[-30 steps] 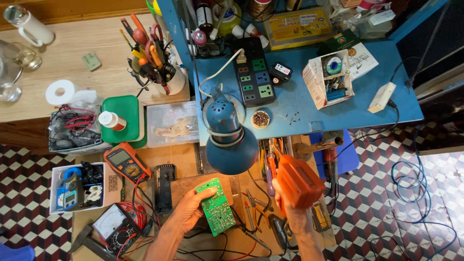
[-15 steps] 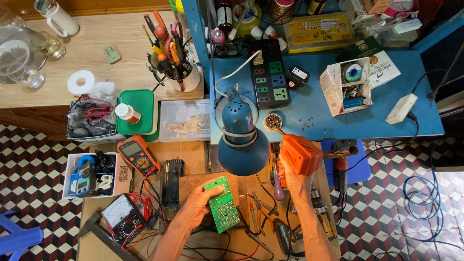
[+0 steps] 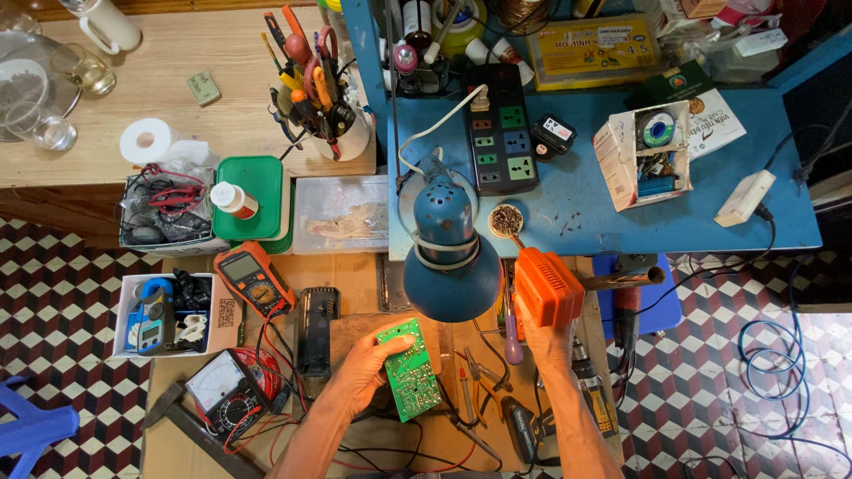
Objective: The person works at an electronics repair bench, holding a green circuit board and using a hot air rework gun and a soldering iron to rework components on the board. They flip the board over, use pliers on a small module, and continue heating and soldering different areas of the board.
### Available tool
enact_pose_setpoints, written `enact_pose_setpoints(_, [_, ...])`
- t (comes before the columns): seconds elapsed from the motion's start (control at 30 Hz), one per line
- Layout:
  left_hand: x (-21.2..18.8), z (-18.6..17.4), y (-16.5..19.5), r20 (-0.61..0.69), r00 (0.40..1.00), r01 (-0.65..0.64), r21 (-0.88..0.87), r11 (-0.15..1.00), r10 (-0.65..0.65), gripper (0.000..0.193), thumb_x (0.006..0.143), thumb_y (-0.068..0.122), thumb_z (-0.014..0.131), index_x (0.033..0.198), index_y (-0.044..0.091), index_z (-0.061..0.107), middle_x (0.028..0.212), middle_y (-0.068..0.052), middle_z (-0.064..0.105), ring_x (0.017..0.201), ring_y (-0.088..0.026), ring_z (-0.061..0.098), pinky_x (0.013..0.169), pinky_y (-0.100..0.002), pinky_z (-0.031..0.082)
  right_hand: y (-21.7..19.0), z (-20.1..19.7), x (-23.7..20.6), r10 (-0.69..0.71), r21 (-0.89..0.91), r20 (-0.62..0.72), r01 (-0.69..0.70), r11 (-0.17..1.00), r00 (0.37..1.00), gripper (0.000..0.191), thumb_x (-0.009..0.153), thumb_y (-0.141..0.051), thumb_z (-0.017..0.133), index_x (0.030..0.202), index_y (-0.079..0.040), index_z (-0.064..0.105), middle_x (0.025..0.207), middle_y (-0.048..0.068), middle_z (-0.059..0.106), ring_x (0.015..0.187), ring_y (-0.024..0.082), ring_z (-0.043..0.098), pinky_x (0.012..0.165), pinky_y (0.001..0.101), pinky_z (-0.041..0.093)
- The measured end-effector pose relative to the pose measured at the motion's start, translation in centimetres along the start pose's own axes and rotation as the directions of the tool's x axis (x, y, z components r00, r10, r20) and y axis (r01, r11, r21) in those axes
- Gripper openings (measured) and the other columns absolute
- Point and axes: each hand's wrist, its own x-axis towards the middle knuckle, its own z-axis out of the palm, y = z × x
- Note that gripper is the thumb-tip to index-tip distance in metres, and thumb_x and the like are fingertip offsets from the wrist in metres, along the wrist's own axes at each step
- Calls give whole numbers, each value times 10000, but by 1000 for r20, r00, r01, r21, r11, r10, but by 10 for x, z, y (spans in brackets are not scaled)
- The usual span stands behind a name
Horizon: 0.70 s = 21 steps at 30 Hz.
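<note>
Head view: the left hand clasps a green circuit board by its left edge, fingers closed around it, above the brown workbench. The right hand is wrapped around an orange soldering gun, raised just right of the board. Its tip touches a small round tin beside the blue desk lamp.
</note>
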Motion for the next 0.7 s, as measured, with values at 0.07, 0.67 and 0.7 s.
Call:
enact_pose_setpoints(0.07, [0, -1, 0, -8, 1000, 1, -7, 1000, -1, 519, 845, 178, 752, 1343, 78, 649, 1048, -40, 743, 923, -160, 721, 817, -374, 608, -1, 1, -1, 3, -16, 5, -3, 1000, 1000, 309, 918, -188, 732, 1189, -51, 671, 1069, 75, 704, 902, 198, 691, 754, 362, 586])
enact_pose_setpoints(0.67, [14, -50, -20, 59, 996, -61, -40, 997, 64, 528, 814, 200, 789, 1319, 111, 665, 1016, -22, 737, 905, -145, 715, 779, -344, 601, -71, 9, -118, 209, 216, 79, -221, 951, 975, 301, 961, -189, 684, 1216, -34, 646, 761, 53, 662, 626, 152, 634, 627, 293, 542])
enact_pose_setpoints(0.7, [14, -52, -21, 71, 995, -64, -43, 997, 67, 528, 814, 198, 792, 1319, 112, 664, 1007, -28, 734, 888, -146, 712, 761, -339, 598, -71, 13, -136, 228, 231, 116, -250, 940, 967, 304, 944, -173, 689, 1213, -37, 653, 739, 54, 662, 621, 147, 642, 620, 293, 553])
